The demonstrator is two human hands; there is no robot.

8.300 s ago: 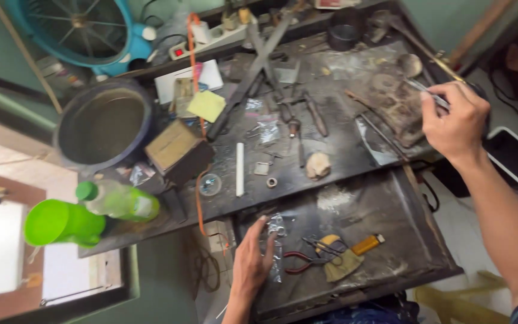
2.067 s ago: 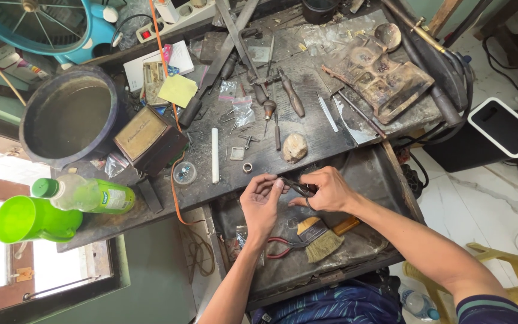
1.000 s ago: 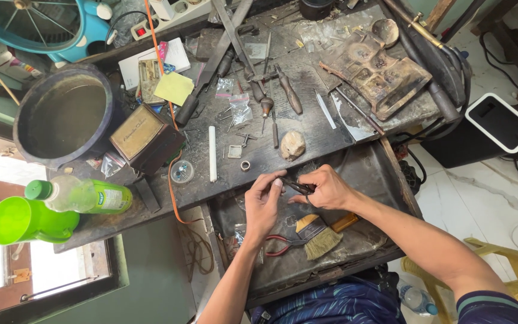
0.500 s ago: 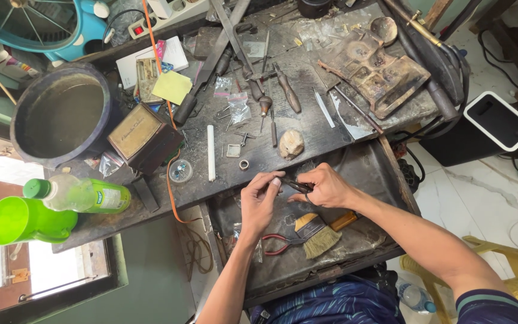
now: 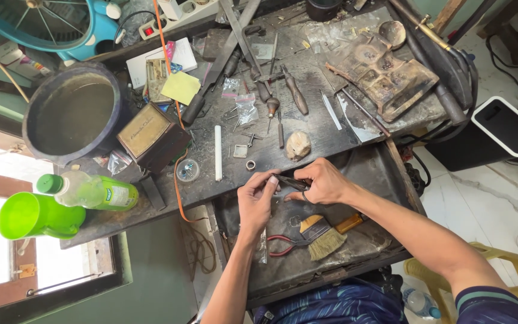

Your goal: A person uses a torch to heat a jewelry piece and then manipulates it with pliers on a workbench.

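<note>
My left hand point(image 5: 255, 200) and my right hand point(image 5: 322, 180) meet over the open drawer point(image 5: 385, 174) of the dark workbench point(image 5: 313, 129). The right hand grips small dark pliers point(image 5: 292, 182) whose jaws point toward the left fingertips. Those fingertips pinch something tiny at the jaws; it is too small to make out. Below the hands in the drawer lie a flat paintbrush point(image 5: 326, 234) and red-handled pliers point(image 5: 283, 243).
On the bench lie a white stick point(image 5: 217, 152), a small metal ring point(image 5: 250, 165), a pale lump point(image 5: 298, 145), files and hand tools point(image 5: 277, 96) and a charred block point(image 5: 382, 69). At left stand a dark pot point(image 5: 73, 111), a wooden box point(image 5: 150, 135), a bottle point(image 5: 91, 190) and a green cup point(image 5: 34, 215).
The right hand came down from the bench's far right to the drawer and now holds pliers. The left hand rose to meet it. Over the last second both hands barely moved.
</note>
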